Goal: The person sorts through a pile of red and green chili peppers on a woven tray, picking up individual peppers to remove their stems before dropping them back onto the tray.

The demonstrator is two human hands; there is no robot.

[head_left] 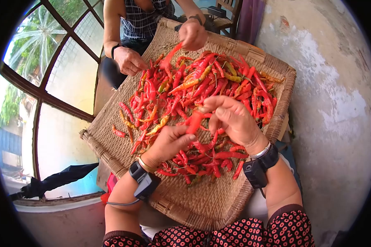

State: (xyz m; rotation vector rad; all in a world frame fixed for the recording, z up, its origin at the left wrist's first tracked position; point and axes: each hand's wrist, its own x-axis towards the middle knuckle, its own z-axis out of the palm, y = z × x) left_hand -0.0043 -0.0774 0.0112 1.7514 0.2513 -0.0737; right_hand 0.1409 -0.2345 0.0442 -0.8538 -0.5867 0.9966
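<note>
A blurred red chili pepper stands upright between my two hands, above the pile of chili peppers. My left hand pinches its lower end between thumb and fingers. At its upper end, the curled fingers of my right hand are closed at the tip; the stem there is too blurred to make out. Most peppers in the pile are red and wrinkled, with some yellow or orange ones. They lie in a large shallow woven tray in front of me.
Across the tray, another person's hand lifts a blurred red chili pepper, while their other hand rests at the pile's edge. A folded black umbrella lies by the window at left. A worn plaster wall stands at right.
</note>
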